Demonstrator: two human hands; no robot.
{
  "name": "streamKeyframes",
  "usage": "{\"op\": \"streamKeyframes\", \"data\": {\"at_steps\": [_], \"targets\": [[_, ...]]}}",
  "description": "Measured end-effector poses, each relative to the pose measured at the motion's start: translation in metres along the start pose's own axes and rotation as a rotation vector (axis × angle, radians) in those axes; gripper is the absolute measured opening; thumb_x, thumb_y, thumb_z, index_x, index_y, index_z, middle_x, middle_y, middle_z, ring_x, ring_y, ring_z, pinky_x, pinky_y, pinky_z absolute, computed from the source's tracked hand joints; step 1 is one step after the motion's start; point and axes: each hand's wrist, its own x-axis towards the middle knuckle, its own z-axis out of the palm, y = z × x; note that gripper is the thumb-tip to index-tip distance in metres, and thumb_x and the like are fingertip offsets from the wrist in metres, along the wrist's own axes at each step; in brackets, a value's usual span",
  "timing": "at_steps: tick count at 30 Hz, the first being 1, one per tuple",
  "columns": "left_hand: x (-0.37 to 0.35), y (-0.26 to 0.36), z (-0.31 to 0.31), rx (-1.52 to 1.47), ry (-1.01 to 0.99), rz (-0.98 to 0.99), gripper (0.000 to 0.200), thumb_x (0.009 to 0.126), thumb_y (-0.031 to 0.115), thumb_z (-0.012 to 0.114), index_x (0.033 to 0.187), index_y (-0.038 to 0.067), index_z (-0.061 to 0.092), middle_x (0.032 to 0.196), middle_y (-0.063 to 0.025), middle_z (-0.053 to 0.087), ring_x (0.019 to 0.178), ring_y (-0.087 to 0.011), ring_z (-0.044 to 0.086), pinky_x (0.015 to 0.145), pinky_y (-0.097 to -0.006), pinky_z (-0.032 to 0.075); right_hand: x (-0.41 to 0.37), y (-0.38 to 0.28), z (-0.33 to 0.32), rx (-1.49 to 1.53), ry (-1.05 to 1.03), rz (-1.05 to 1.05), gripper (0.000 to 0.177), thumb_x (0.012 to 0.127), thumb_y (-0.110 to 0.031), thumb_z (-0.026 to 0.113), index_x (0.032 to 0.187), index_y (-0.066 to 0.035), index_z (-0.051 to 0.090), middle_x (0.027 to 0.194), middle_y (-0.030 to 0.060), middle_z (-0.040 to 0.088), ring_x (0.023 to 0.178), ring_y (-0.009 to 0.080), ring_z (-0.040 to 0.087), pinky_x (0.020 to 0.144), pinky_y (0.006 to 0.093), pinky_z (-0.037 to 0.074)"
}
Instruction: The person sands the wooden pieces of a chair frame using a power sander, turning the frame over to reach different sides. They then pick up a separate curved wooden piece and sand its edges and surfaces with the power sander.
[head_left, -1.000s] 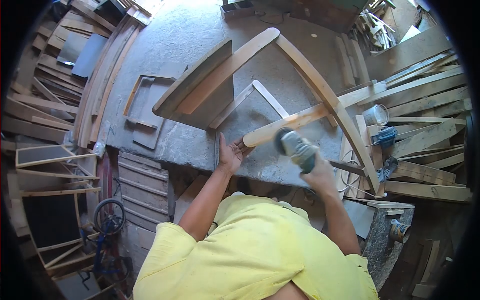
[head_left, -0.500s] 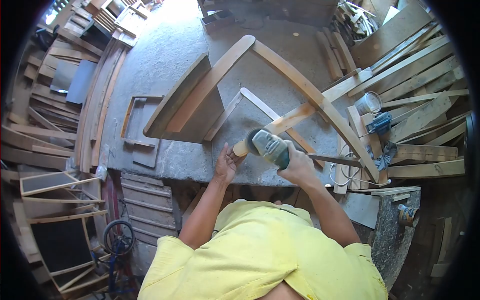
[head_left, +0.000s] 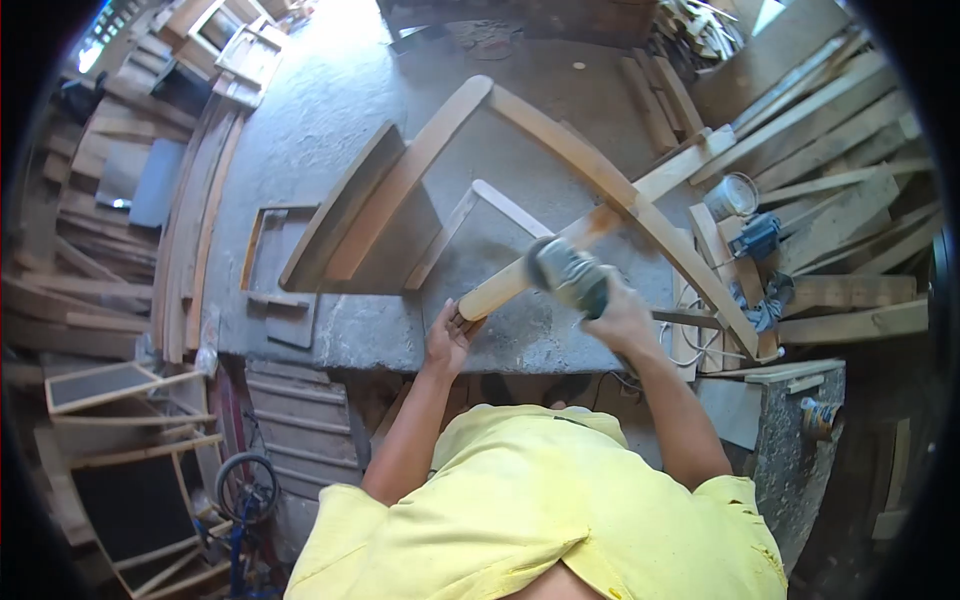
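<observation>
A wooden frame with curved legs lies on the grey bench (head_left: 350, 342). One light wooden bar (head_left: 495, 290) of it points toward me, with a rounded near end. My left hand (head_left: 447, 340) grips that end, its fingers curled under and beside the wood. A green power sander (head_left: 570, 277) is in my right hand (head_left: 622, 318), its round dark head over the bar, right of my left hand. The sander and my right hand are slightly blurred. A curved wooden leg (head_left: 570, 140) runs behind the sander, down to the right.
A small wooden frame (head_left: 250, 250) lies at the left of the bench. Long boards (head_left: 215, 200) line its left edge. At the right are a white bucket (head_left: 732, 196), a blue-green tool (head_left: 757, 236) and stacked planks (head_left: 850, 290). A small wheel (head_left: 246, 488) stands lower left.
The sander and my right hand have moved right and slightly up along the bar, away from its rounded end. My left hand still holds that end, slightly lower and further left in view.
</observation>
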Motion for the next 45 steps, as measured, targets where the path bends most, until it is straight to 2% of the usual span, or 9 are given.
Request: {"op": "streamKeyframes", "data": {"at_steps": [2,5,15,28,34,37,39,42,45], "targets": [[-0.001,0.002,0.001,-0.016,0.011,-0.010,0.043,0.105,0.033,0.046,0.127,-0.002,0.056,0.127,-0.0159,0.063,0.118,-0.0276,0.060,0.107,-0.0407,0.047,-0.007,-0.017,0.002,-0.126,-0.188,0.028,0.074,0.067,-0.025,0.080,0.131,-0.012,0.045,0.109,0.0234,0.068,0.107,0.0414,0.065,0.092,0.0484,0.052],[0.002,-0.001,-0.001,-0.015,0.013,-0.009,0.039,0.103,0.028,0.049,0.126,-0.002,0.056,0.127,-0.0160,0.062,0.120,-0.0287,0.059,0.108,-0.0409,0.047,0.001,-0.006,-0.003,-0.037,-0.062,0.074,0.075,0.066,-0.025,0.080,0.130,-0.012,0.045,0.109,0.0231,0.068,0.107,0.0414,0.065,0.093,0.0488,0.052],[-0.002,0.000,0.004,0.034,0.004,0.017,0.036,0.103,0.027,0.052,0.127,0.000,0.058,0.128,-0.0128,0.063,0.121,-0.0252,0.060,0.109,-0.0407,0.047,0.046,0.043,-0.029,0.009,0.074,0.180,0.077,0.063,-0.026,0.081,0.131,-0.012,0.047,0.115,0.0227,0.068,0.111,0.0403,0.064,0.096,0.0462,0.050],[-0.003,0.002,0.008,0.019,-0.016,0.020,0.035,0.103,0.025,0.053,0.125,-0.001,0.058,0.126,-0.0132,0.064,0.119,-0.0249,0.061,0.108,-0.0399,0.048,0.036,0.064,-0.045,0.019,0.075,0.150,0.080,0.059,-0.026,0.082,0.129,-0.007,0.049,0.114,0.0258,0.067,0.110,0.0418,0.063,0.096,0.0438,0.050],[0.000,0.001,-0.003,-0.053,-0.032,0.026,0.046,0.100,0.031,0.050,0.129,-0.004,0.055,0.127,-0.0164,0.063,0.118,-0.0292,0.062,0.106,-0.0411,0.049,0.001,0.043,-0.018,0.029,0.047,0.194,0.081,0.062,-0.026,0.082,0.132,-0.009,0.045,0.112,0.0260,0.067,0.107,0.0425,0.065,0.093,0.0468,0.051],[0.001,0.002,-0.003,-0.064,-0.016,0.020,0.054,0.099,0.037,0.047,0.128,-0.008,0.054,0.129,-0.0218,0.061,0.120,-0.0342,0.060,0.108,-0.0430,0.047,-0.017,0.012,0.006,0.006,-0.002,0.029,0.078,0.061,-0.026,0.081,0.130,-0.010,0.048,0.106,0.0247,0.068,0.106,0.0424,0.065,0.093,0.0473,0.051],[0.000,0.002,-0.002,-0.064,-0.008,0.013,0.058,0.099,0.040,0.046,0.130,-0.009,0.052,0.130,-0.0236,0.060,0.120,-0.0352,0.060,0.109,-0.0438,0.046,-0.028,-0.015,0.003,-0.110,-0.190,-0.005,0.075,0.062,-0.025,0.080,0.129,-0.012,0.047,0.101,0.0236,0.069,0.101,0.0426,0.066,0.091,0.0486,0.052],[0.000,0.003,-0.005,-0.079,-0.059,0.002,0.061,0.099,0.043,0.046,0.131,-0.010,0.051,0.130,-0.0247,0.060,0.122,-0.0370,0.059,0.109,-0.0446,0.045,-0.014,0.001,0.002,-0.104,-0.143,-0.001,0.070,0.068,-0.021,0.077,0.129,-0.012,0.045,0.101,0.0241,0.069,0.101,0.0430,0.067,0.089,0.0491,0.053],[-0.001,0.002,-0.003,-0.094,-0.027,-0.005,0.067,0.099,0.048,0.043,0.131,-0.011,0.051,0.131,-0.0257,0.059,0.122,-0.0379,0.058,0.109,-0.0457,0.044,0.004,0.022,-0.028,0.024,0.005,0.091,0.073,0.062,-0.023,0.081,0.126,-0.009,0.047,0.106,0.0266,0.068,0.101,0.0448,0.066,0.089,0.0492,0.052]]}}
